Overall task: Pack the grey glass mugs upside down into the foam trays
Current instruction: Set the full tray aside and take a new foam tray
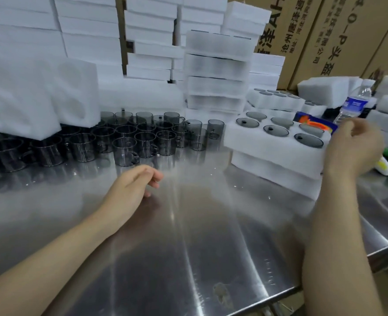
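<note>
Loose grey glass mugs (124, 151) stood crowded in rows at centre left of the frame on the brushed stainless-steel table (188, 247), close enough to be picked one by one. To their right lay a white foam tray with six round pockets (245, 142), set on top of a second white foam tray (268, 176). Every pocket showed a dark grey mug base (309, 140) facing up, so this tray looked full, probably with the rims buried in foam for protection. The left hand (133, 185) hovered low over the bare steel just in front of the mugs, fingers loosely curled and holding nothing, seemingly ready for the next mug. The right hand (352, 149) sat at the tray's lower right corner with fingers bent; whether it gripped the foam could not be told. Behind, at upper centre, rose a stack of filled foam trays (216, 71), likely where this one belonged.
</note>
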The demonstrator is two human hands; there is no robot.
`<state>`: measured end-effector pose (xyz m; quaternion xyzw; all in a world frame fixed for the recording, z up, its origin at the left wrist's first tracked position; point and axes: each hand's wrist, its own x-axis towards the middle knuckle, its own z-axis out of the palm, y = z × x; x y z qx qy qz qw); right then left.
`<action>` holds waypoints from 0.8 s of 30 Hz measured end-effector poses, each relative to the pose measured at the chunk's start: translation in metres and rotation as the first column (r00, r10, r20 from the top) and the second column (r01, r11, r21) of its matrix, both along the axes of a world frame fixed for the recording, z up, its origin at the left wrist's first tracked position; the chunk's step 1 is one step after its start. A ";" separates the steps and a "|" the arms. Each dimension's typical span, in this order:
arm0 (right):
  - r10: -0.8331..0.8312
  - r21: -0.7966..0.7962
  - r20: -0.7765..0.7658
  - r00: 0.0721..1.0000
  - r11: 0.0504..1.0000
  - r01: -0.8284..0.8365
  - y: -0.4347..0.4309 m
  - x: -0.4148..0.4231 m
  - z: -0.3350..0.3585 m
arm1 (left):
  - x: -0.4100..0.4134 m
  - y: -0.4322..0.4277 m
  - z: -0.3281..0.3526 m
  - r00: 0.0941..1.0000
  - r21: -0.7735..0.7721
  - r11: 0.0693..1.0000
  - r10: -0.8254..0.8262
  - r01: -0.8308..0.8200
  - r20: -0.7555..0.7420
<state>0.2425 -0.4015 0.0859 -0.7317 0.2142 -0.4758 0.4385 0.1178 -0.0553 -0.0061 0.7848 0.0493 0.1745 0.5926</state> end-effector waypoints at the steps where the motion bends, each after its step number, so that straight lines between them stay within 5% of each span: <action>1: 0.083 -0.080 0.017 0.996 0.993 -0.081 0.010 -0.004 0.003 | 0.000 0.000 0.000 1.000 0.000 1.000 -0.002 0.002 0.003; 4: 0.292 -0.432 -0.278 0.915 0.813 -0.391 0.044 -0.010 0.004 | 0.000 0.001 0.000 1.000 0.003 1.000 -0.010 0.010 -0.003; 7: 0.166 -0.601 -0.514 0.842 0.631 -0.491 0.060 -0.013 -0.002 | 0.000 0.002 -0.001 1.000 0.015 1.000 -0.019 0.019 -0.005; 14: 0.190 -0.478 -0.278 0.942 0.823 -0.307 0.059 -0.011 0.001 | -0.001 0.003 -0.003 0.999 0.050 0.998 -0.031 0.032 -0.013; 19: 0.032 -0.456 -0.527 0.849 0.832 -0.314 0.048 -0.001 -0.002 | -0.002 0.001 -0.002 0.999 0.079 0.996 -0.037 0.037 -0.009; 24: 0.025 -0.464 -0.555 0.832 0.821 -0.334 0.048 0.003 -0.006 | -0.002 0.000 -0.002 0.999 0.107 0.993 -0.044 0.044 -0.004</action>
